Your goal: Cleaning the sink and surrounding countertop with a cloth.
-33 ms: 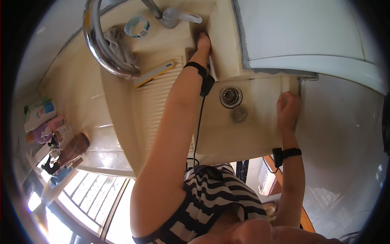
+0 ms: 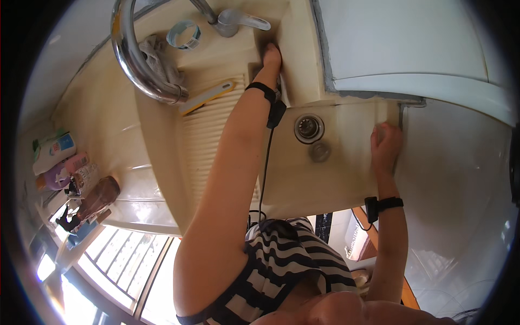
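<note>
My left hand (image 2: 272, 56) reaches into the recessed back corner of a cream-coloured sink (image 2: 346, 173), just below the grey tap lever (image 2: 246, 20). Its fingers are mostly hidden in shadow, so I cannot see what they touch. At the sink's right side, my right hand (image 2: 385, 142) rests by the edge with its fingers curled in; whatever may be inside them is hidden. Between the hands lies the metal drain (image 2: 309, 128), with a round, translucent disc (image 2: 319, 152) beside it. A flat yellow and grey tool (image 2: 208, 97) lies on the ridged washboard (image 2: 208, 135), left of my left forearm.
The curved chrome spout (image 2: 125, 59) arches over the left side. Behind it are a grey cloth (image 2: 158, 60) and a pale blue ring-shaped roll (image 2: 183, 36). Several bottles (image 2: 100, 196) stand at far left. A white panel (image 2: 401, 43) borders the back right. A black cable (image 2: 264, 179) hangs from my left wrist strap.
</note>
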Demonstrator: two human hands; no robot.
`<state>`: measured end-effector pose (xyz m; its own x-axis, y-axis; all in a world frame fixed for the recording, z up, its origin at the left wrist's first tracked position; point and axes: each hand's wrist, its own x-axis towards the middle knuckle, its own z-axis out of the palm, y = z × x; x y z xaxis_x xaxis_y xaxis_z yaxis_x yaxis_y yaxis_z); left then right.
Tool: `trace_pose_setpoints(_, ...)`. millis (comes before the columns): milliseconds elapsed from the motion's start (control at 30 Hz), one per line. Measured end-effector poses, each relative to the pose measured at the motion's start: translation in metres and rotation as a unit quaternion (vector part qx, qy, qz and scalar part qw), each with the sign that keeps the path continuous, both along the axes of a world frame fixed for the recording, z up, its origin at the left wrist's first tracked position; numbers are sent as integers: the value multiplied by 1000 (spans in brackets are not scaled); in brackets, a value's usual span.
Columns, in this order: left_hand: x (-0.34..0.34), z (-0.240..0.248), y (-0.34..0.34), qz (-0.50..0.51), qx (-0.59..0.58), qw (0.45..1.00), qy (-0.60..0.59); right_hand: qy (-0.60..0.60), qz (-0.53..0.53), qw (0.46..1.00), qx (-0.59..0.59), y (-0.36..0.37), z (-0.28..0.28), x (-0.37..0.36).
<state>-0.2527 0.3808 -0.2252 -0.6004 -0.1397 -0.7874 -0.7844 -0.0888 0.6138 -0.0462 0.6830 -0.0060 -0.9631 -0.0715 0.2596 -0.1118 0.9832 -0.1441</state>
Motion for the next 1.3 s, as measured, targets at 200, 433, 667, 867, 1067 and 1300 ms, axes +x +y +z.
trace_pose_setpoints(200, -29, -66, -55, -78, -243, 966, 40, 12, 36, 999, -25, -31, -6, -18)
trace_pose_setpoints(433, -19, -84, 58, -445, -412, 790, 96, -30, -30, 999, 34, 17, 2, 11)
trace_pose_setpoints(667, -28, -91, -37, -151, -323, 920, 164, 9, 22, 1000, -17, -17, -9, -13)
trace_pose_setpoints(867, -38, -100, -39, -293, -412, 851, 141, 25, 35, 998, -39, -24, -3, -11)
trace_pose_setpoints(1067, -17, -104, 34, -17, -230, 963, 142, 23, 5, 1000, 16, 0, -4, -3)
trace_pose_setpoints(1300, -68, -131, -51, -294, -543, 777, 125, 80, 41, 996, -4, -39, -4, -19)
